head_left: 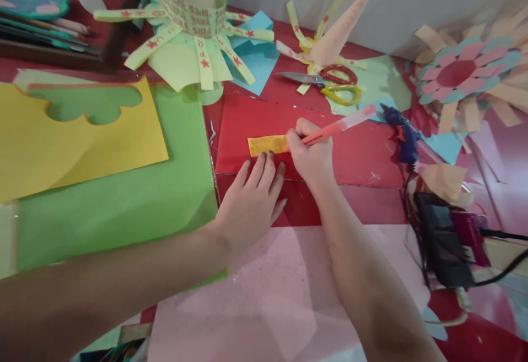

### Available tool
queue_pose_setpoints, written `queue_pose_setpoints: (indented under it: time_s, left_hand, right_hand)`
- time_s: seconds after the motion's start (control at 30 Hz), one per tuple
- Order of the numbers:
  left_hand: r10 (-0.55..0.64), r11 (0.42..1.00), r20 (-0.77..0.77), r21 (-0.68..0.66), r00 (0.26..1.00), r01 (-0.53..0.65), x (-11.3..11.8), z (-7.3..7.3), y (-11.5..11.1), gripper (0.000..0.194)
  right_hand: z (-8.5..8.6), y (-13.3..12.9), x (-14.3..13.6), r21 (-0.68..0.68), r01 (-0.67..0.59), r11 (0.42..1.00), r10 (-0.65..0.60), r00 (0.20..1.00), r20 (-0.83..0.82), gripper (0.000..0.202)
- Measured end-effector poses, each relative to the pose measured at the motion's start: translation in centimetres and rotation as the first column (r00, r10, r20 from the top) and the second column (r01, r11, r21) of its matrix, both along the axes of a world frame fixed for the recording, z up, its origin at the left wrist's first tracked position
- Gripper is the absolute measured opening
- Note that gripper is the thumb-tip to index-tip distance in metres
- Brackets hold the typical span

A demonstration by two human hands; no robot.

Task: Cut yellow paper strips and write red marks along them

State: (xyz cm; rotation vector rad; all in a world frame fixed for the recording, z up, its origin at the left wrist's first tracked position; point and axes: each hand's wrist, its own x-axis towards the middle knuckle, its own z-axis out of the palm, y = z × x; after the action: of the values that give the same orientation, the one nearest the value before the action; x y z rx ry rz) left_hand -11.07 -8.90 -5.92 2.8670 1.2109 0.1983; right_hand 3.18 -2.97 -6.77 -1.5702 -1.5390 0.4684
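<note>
Gripping an orange-pink marker [330,131], the right hand [309,155] has its grip clamped on the barrel, tip down at the right end of a small yellow paper strip [267,144]. That strip lies on a red sheet [358,153] at the middle of the desk [487,334]. Just at 6 o'clock of the strip, the left hand [253,202] rests flat, fingers spread apart, clasping nothing, fingertips touching the strip's lower edge. Scissors [330,82] lie at 1 o'clock, a blue glue gun [402,133] at 3 o'clock.
</note>
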Motion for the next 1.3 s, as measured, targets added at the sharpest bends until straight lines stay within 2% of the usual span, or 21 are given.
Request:
queue_pose_setpoints:
  time_s: [0.17,0.3,0.47,0.63,0.73,0.87,0.93,1.3]
  left_hand:
    - [0.005,1.000,-0.001,0.005,1.000,-0.005,0.08,-0.07,0.02,0.049]
    - [0.000,1.000,-0.003,0.025,1.000,0.000,0.14,-0.07,0.02,0.049]
    - [0.002,1.000,-0.017,0.031,1.000,-0.001,-0.02,0.03,-0.04,0.050]
    - [0.001,0.998,-0.029,0.055,1.000,0.001,-0.06,-0.07,0.07,0.050]
    - [0.001,0.998,-0.030,0.068,1.000,0.001,0.00,-0.09,0.13,0.050]
    - [0.005,0.997,-0.030,0.083,1.000,-0.002,-0.02,-0.07,0.14,0.050]
    - [0.005,0.996,-0.027,0.086,1.000,-0.003,-0.04,-0.08,0.14,0.049]
    - [-0.001,0.998,-0.013,0.059,1.000,0.001,0.04,-0.14,0.01,0.050]
  right_hand:
    - [-0.15,0.03,-0.02,0.021,-0.016,1.000,0.017,0.998,-0.060,0.037]
    - [-0.14,0.06,-0.11,0.051,0.009,0.999,-0.007,0.999,-0.039,0.037]
    - [-0.11,0.03,0.13,0.017,-0.015,1.000,0.017,0.997,-0.076,0.036]
    - [-0.05,-0.08,0.14,0.007,-0.031,0.999,0.032,0.998,-0.045,0.036]
    - [-0.04,-0.04,0.05,0.027,0.009,1.000,-0.008,0.999,-0.032,0.036]
    - [-0.15,0.19,0.17,0.067,0.101,0.993,-0.094,0.990,-0.103,0.038]
    - [-0.22,0.27,0.25,0.069,0.102,0.992,-0.094,0.989,-0.117,0.039]
    - [-0.08,0.08,0.15,0.007,0.048,0.999,-0.048,0.999,-0.027,0.035]
